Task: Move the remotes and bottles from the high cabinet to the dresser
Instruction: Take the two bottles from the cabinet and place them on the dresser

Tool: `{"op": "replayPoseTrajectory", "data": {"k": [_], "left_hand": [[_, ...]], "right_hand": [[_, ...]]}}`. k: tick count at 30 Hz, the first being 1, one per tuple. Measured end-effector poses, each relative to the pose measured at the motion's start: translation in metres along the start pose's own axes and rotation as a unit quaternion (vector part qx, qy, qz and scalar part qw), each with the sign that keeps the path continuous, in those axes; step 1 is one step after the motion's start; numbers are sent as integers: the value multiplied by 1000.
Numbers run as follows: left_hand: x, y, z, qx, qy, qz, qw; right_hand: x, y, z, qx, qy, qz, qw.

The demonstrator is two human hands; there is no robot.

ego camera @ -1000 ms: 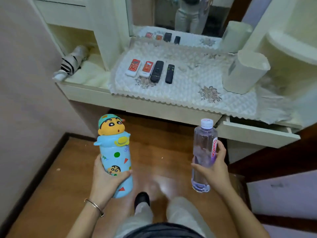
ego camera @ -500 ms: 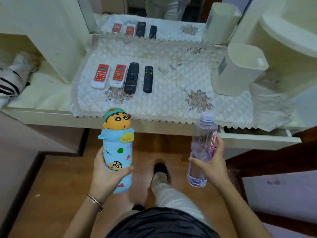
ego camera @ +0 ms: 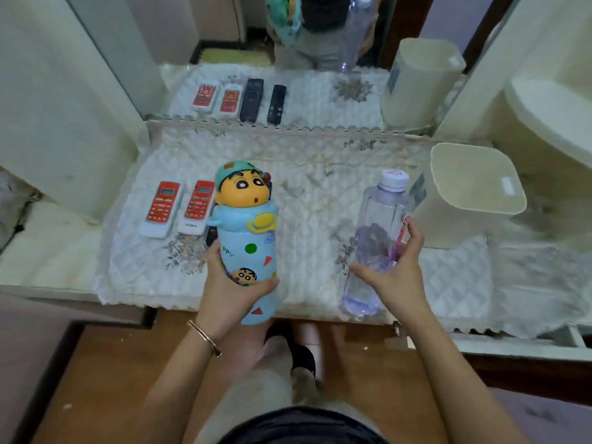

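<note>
Bottles, two in number, are held upright over the front part of the desk (ego camera: pixel 64 291), one in each of the hands. A blue cartoon bottle (ego camera: pixel 248 248) with a yellow character-head lid is gripped by the left hand (ego camera: pixel 230 290); the thumb is wrapped across its lower body and the fingers are curled round the far side. A clear plastic water bottle (ego camera: pixel 376 238) with a white cap is gripped by the right hand (ego camera: pixel 397 274), the thumb laid across the front and the fingers curled behind at the red label. Both bases are seen against the front edge of the quilted cloth (ego camera: pixel 320 193) that covers the desk – whether either base touches it cannot be told.

Two red-and-white remotes (ego camera: pixel 161 209) (ego camera: pixel 198 206) are laid side by side on the cloth, left of the cartoon bottle. A black remote (ego camera: pixel 211 235) is mostly hidden behind that bottle; only a dark sliver is seen. A cream plastic bin (ego camera: pixel 474 193) stands at the right end of the cloth, just beyond the water bottle. The mirror (ego camera: pixel 304 91) behind the desk repeats the remotes, the bin and both bottles – four remotes are counted in the reflection. A thin bracelet (ego camera: pixel 205 338) is worn on the left wrist. Wooden floor (ego camera: pixel 96 379) is seen below the desk.
</note>
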State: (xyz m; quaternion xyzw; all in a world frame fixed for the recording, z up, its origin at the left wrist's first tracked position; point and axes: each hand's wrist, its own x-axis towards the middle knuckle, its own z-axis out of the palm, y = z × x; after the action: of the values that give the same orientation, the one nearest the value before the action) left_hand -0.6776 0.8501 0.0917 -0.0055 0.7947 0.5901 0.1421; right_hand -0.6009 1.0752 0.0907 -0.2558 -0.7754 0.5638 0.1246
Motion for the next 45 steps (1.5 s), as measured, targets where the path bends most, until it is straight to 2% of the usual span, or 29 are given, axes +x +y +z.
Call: {"op": "replayPoseTrajectory", "data": {"k": [9,12,16,20,34,41,45], "left_hand": [[94,24,44,-4,-88,33,996],[121,29,57,1,-108,13,994],[139,28,69,-25,-110,-27,993],[152,17,71,-36,-97,-25,994],[169,0,68,-19,-140,30,989],[170,-7,53,52,-152,37,986],[169,-8,50,45,-162,41,985]], "right_hand": [[70,-12,22,-3,28,19,999],[90,-15,30,-16,26,29,999],[103,-18,36,-17,33,36,999],[115,-16,40,-19,58,20,998],[123,-6,69,41,19,26,999],[118,1,56,-9,-73,40,996],[116,2,54,-49,-40,45,997]]}}
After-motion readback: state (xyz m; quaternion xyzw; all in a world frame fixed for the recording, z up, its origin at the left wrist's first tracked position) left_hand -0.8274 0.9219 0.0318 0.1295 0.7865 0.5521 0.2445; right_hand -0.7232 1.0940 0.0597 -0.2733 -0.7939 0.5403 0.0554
